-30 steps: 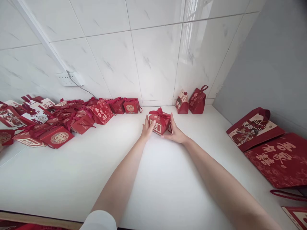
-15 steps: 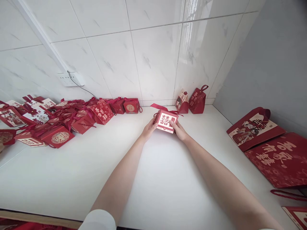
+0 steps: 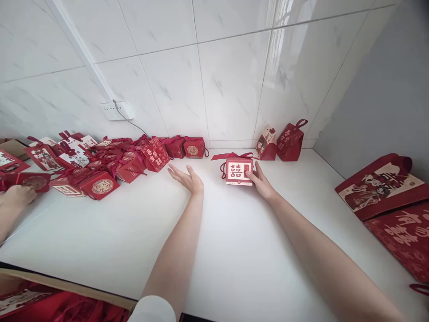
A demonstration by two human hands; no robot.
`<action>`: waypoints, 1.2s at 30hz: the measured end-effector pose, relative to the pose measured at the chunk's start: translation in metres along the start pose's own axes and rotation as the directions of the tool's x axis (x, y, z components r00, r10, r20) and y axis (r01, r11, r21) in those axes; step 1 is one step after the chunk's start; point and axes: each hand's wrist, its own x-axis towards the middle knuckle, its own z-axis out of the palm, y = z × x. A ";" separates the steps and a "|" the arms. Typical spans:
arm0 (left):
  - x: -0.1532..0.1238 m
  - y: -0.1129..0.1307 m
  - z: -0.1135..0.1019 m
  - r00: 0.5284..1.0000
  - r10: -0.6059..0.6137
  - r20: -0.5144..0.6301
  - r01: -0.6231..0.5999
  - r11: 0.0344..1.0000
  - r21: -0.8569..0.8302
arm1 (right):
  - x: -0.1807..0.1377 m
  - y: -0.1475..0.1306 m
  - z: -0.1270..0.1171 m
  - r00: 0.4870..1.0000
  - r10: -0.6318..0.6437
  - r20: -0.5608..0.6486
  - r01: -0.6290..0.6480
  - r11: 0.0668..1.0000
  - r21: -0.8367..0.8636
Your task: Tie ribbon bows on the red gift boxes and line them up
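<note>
- A white table (image 3: 234, 250) stood against a wall of white tiles (image 3: 214, 80).
- At the far left, another person's hand (image 3: 16, 197) lay near a pile of red gift boxes (image 3: 100, 165).
- The left hand (image 3: 187, 179) was open and flat, holding nothing, just right of the pile.
- The right hand (image 3: 263, 183) held the small red box (image 3: 238, 171), which stood on the table, by its right side.
- Two red pouches (image 3: 281, 143) stood by the wall; big red bags (image 3: 389, 197) lay at the right.
</note>
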 end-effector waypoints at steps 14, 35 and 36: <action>-0.030 0.005 0.025 0.312 0.054 0.949 0.205 0.971 -0.123 | 0.001 -0.003 0.003 0.986 -0.140 -0.091 0.132 0.987 -0.092; -0.034 0.007 0.024 0.406 0.173 0.897 -0.055 0.985 -0.165 | 0.006 -0.002 -0.001 0.989 -0.138 -0.046 0.130 0.979 -0.156; -0.034 0.006 0.025 0.414 0.148 0.898 -0.056 0.989 -0.137 | 0.006 -0.003 -0.002 0.989 -0.144 -0.037 0.138 0.980 -0.140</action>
